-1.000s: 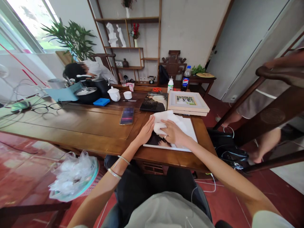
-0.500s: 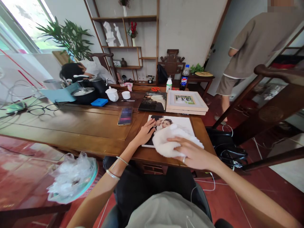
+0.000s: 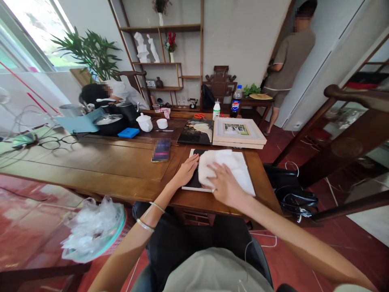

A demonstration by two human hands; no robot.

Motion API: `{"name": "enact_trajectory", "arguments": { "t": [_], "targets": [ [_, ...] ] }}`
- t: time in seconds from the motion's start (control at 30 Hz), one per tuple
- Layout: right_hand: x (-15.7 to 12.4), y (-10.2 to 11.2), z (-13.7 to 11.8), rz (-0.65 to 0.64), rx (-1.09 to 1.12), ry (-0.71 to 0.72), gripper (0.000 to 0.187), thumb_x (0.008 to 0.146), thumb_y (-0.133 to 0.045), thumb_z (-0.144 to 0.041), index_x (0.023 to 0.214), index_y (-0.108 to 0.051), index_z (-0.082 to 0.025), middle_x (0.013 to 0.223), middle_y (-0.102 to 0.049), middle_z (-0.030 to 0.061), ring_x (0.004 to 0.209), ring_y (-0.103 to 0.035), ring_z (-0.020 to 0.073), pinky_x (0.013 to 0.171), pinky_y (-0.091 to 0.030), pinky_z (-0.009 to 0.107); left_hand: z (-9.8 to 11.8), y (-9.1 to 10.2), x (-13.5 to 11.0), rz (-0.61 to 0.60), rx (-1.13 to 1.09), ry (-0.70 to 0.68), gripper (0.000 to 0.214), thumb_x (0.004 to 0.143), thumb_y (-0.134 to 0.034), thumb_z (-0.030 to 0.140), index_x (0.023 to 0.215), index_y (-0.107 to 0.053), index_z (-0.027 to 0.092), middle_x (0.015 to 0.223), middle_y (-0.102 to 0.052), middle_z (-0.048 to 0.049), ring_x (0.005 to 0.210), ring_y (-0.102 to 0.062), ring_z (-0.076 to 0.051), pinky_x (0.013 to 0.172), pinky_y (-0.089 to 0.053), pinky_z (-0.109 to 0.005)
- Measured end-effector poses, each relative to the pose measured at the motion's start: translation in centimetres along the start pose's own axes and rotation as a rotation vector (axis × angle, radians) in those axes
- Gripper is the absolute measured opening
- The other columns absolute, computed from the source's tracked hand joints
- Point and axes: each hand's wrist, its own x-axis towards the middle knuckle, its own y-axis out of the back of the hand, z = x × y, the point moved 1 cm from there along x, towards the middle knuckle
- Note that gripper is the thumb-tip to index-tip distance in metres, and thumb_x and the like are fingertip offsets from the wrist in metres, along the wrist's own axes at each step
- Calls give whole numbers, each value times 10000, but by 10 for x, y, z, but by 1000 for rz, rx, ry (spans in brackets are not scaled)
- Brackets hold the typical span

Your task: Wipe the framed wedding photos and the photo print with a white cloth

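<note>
A wedding photo panel (image 3: pixel 249 178) with white edges lies flat on the wooden table before me. My left hand (image 3: pixel 186 170) rests open on its left side, fingers stretched out over the dark part. Over the middle of the panel my right hand (image 3: pixel 226 183) presses on a fluffy white cloth (image 3: pixel 226 159), fingers spread and curved into it. The cloth covers most of the couple's picture. Behind the panel lie a dark photo panel (image 3: pixel 194 132) and a stack of pale picture frames (image 3: pixel 240 140), the top one holding a small photo.
A phone (image 3: pixel 161 150) lies left of the panel. Farther back stand a white teapot (image 3: pixel 144 123), a milk bottle (image 3: pixel 216 110) and a cola bottle (image 3: pixel 236 101). A basket (image 3: pixel 120 233) with plastic bags sits on the floor at left. One person (image 3: pixel 291 56) stands by the doorway; another leans at the table.
My right hand has swept the white cloth up and left across the panel, covering the faces. My left hand stays put. The person at right has walked away toward the doorway.
</note>
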Motion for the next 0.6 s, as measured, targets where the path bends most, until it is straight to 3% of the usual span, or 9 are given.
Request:
{"name": "enact_trajectory", "arguments": {
  "t": [0.1,0.2,0.3,0.47,0.53,0.6],
  "targets": [
    [-26,5,-38,-79,10,64,297,752,-636,-282,1037,-703,-234,1427,-430,130,1349,-275,365,1073,-218,575,1,1,2,2,-18,15,484,949,-292,401,1285,-535,151,1408,-476,-93,1344,-384,-204,1147,-265,-404],
    [-40,10,-41,-82,96,126,271,736,-633,-262,992,-713,-226,1417,-449,118,1344,-301,341,1081,-250,535,1,-1,3,17,1,10,473,941,-310,384,1285,-530,146,1411,-472,-96,1343,-386,-202,1146,-269,-402],
    [-33,12,-6,9,159,112,324,770,-561,-194,1070,-685,-197,1401,-472,105,1325,-353,290,1080,-290,473,0,-3,3,14,28,-12,464,936,-320,357,1289,-523,136,1419,-460,-105,1344,-384,-206,1148,-266,-404],
    [-2,5,80,88,-28,-108,319,872,-484,-249,1113,-662,-137,1317,-537,178,1263,-433,313,1027,-356,470,-2,-3,1,18,47,-29,450,944,-310,345,1294,-519,154,1416,-465,-97,1344,-384,-198,1150,-263,-394],
    [4,5,100,106,-71,-182,338,903,-444,-275,1114,-656,-118,1310,-535,199,1257,-439,325,1006,-373,481,-3,-3,1,19,45,-38,454,949,-300,353,1295,-519,155,1416,-465,-96,1347,-378,-195,1148,-268,-388],
    [2,6,105,115,-81,-198,329,894,-450,-248,1113,-655,-114,1315,-532,197,1268,-425,330,1013,-361,496,-3,-4,1,23,43,-40,460,952,-292,360,1295,-519,153,1414,-467,-99,1347,-379,-197,1147,-273,-387]
  ]
}}
